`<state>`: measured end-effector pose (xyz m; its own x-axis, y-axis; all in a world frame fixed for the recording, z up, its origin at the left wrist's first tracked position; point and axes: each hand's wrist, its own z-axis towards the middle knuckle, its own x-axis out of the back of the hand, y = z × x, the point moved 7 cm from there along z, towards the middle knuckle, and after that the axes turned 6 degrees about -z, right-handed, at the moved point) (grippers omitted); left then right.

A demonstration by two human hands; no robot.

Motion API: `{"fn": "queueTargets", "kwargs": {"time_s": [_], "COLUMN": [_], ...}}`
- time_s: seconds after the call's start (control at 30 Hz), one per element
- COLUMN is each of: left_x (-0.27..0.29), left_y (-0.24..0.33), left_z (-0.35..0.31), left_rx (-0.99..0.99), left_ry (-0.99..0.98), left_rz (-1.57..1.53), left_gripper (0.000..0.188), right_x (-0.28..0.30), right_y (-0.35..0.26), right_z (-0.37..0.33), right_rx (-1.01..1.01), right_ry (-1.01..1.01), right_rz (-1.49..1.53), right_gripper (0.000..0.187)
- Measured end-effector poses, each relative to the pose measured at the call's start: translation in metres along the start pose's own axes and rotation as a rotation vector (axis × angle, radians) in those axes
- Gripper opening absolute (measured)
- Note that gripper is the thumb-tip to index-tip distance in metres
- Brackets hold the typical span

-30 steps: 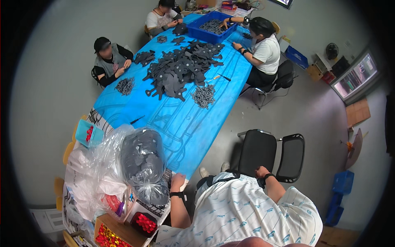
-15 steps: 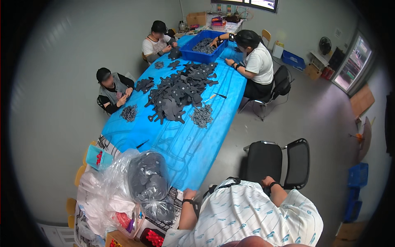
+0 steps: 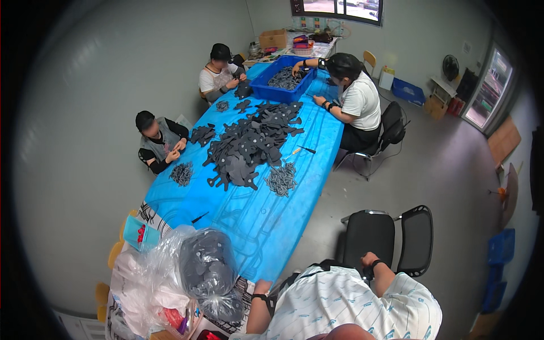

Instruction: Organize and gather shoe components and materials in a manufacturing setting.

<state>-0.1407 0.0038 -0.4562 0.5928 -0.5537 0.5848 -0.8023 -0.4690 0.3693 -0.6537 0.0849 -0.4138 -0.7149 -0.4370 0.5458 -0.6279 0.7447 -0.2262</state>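
Note:
My left hand (image 3: 262, 287) rests at the near edge of the blue-covered table (image 3: 255, 238), beside a clear plastic bag of dark grey pieces (image 3: 209, 263); its fingers are too small to make out. Low on my right, my right hand (image 3: 369, 259) is over or against the seat of a black chair (image 3: 362, 229); whether it touches the chair I cannot tell. Farther up the table lies a large heap of dark grey flat cut pieces (image 3: 243, 147). Next to it are a pile of small grey pieces (image 3: 281, 180) and a black-handled tool (image 3: 306, 149).
Three people sit around the table's far half, working with their hands; one reaches into a blue bin (image 3: 266, 93) of small grey parts. A turquoise basket (image 3: 139, 232) stands at the near left. Another black chair (image 3: 391, 124) is at the right. Blue crates (image 3: 501, 246) line the right wall.
My view has tilted up slightly, so the table, people and chairs sit lower in the picture. My two hands stay in about the same places, by the table edge and by the chair.

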Motion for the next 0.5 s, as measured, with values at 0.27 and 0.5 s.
{"fn": "queueTargets", "kwargs": {"time_s": [0.27,0.5], "left_x": [-0.005,-0.024], "left_y": [-0.018,0.024], "left_z": [0.007,0.020], "left_rx": [0.039,-0.425], "left_ry": [-0.077,-0.318], "left_rz": [-0.007,0.544], "left_gripper": [0.047,0.031], "right_x": [0.061,0.196], "right_y": [-0.091,-0.278], "right_z": [0.067,0.138], "right_rx": [0.263,0.575], "right_ry": [0.080,0.032], "right_rz": [0.331,0.466], "right_gripper": [0.020,0.022]}}
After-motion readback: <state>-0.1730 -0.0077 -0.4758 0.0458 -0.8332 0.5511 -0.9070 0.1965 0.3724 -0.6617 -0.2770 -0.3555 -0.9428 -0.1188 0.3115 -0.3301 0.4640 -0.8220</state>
